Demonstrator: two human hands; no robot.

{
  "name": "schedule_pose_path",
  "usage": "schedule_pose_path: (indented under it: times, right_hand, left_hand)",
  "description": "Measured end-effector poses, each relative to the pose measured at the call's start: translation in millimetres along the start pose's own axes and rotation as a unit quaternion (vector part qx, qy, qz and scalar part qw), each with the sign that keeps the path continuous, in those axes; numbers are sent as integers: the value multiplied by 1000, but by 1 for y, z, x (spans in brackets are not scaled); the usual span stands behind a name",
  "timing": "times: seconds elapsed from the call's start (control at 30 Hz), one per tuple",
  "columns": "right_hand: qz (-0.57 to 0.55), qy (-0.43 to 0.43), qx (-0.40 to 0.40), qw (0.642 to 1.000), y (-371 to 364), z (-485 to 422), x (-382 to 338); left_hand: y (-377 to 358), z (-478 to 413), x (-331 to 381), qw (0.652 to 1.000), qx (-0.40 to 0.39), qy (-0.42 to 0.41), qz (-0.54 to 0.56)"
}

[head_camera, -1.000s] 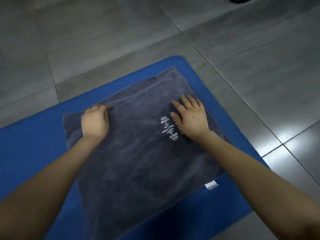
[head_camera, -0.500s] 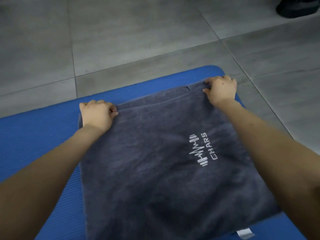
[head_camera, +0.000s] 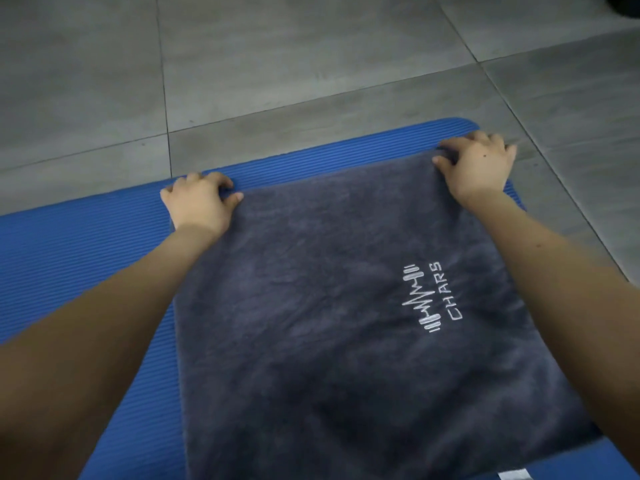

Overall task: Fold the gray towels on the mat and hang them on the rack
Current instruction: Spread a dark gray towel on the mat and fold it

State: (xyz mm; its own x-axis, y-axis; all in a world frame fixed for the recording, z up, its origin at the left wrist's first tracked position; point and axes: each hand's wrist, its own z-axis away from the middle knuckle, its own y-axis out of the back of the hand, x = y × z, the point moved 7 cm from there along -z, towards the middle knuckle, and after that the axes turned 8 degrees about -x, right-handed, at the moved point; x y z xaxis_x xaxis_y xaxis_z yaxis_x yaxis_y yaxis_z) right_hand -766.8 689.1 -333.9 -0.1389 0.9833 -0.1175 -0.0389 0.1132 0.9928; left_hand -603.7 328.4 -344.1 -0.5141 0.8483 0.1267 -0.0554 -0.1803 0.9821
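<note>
A dark gray towel (head_camera: pixel 329 323) with a white "CHARS" logo lies flat and folded on the blue ribbed mat (head_camera: pixel 86 258). My left hand (head_camera: pixel 199 202) grips the towel's far left corner, fingers curled over the edge. My right hand (head_camera: pixel 478 164) grips the far right corner the same way, near the mat's rounded corner. Both forearms stretch across the towel's sides. A small white label (head_camera: pixel 514 475) sticks out at the near right edge. No rack is in view.
Gray floor tiles (head_camera: pixel 311 57) with dark grout lines surround the mat at the back and right. A dark object (head_camera: pixel 627 3) sits at the top right corner of the view.
My right hand left the logo area and took hold of the far right corner. My left hand stays at the far left corner. The far edges now line up, hiding the lower layer.
</note>
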Motion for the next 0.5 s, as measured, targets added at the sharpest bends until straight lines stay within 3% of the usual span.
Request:
schedule_pose_path:
  times: [0.1, 0.2, 0.33, 0.5]
  right_hand:
    - [0, 53, 66, 996, 10, 35, -3]
    - [-10, 125, 94, 988, 8, 107, -3]
    - [-41, 128, 44, 990, -7, 215, 21]
    - [-26, 113, 1, 993, -4, 310, 62]
  left_hand:
    - [12, 27, -11, 997, 66, 28, 32]
    - [10, 86, 14, 985, 125, -120, 13]
    - [-27, 190, 59, 942, 65, -327, 42]
    - [-72, 286, 77, 911, -31, -411, -8]
